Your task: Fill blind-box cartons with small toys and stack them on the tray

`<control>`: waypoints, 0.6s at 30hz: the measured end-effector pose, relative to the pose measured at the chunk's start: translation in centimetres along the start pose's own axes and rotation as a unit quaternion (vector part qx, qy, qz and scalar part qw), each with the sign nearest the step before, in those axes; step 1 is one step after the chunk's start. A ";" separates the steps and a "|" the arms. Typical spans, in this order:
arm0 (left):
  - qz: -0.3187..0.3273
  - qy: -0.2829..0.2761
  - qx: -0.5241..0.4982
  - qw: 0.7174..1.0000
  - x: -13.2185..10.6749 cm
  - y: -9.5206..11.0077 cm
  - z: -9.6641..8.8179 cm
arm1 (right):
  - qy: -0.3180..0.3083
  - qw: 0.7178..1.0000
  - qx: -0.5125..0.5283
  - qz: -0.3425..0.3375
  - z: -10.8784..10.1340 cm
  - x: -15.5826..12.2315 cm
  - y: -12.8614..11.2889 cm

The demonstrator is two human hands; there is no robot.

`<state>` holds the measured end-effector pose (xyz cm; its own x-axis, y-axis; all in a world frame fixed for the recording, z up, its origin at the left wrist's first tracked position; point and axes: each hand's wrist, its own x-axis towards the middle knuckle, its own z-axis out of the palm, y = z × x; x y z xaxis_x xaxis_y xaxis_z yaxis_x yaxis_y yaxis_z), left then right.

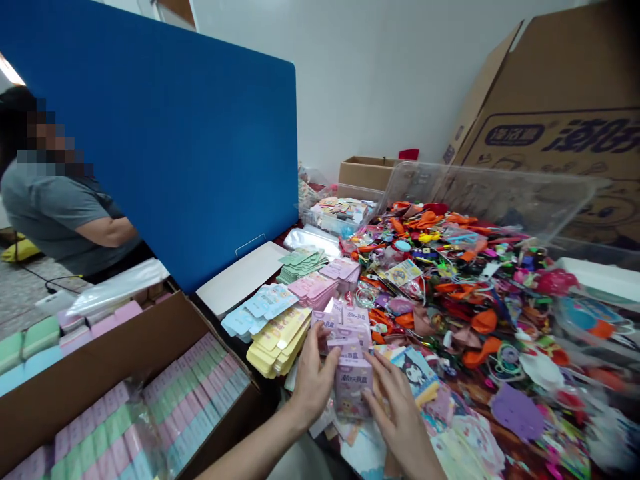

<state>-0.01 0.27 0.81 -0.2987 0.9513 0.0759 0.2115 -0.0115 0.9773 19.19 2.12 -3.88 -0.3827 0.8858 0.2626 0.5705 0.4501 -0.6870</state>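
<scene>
Currently both hands close on 1 small pink box [353, 390], held upright. The left hand [313, 383] presses its left side, and the right hand [400, 417] cups its right side and lower edge.

Judgement: thin printed card dents easily, so pressure should be light, with fingers flat on the panels and corners square.

Behind the box stand more pink boxes [345, 320] of the same rectangular shape. Left of the box lie fanned stacks of flat card blanks [277, 333] in yellow, blue, pink and green, matt and smooth. Right of the box spreads a heap of toys [450, 293], glossy plastic and soft rubbery pieces of irregular shape. Further left of the box, a brown corrugated carton [100, 367] holds pastel packs in rows.
</scene>
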 end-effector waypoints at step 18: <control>-0.095 -0.050 -0.012 0.994 -2.5 -1.3 2.1 | -0.015 0.915 0.351 0.197 -0.7 3.0 0.7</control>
<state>2.42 -1.45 -1.03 -0.2365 0.9629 -0.1299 0.1375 0.1655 0.9766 18.95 5.12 -3.10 -0.2740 0.9553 -0.1109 0.0650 -0.0966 -0.9932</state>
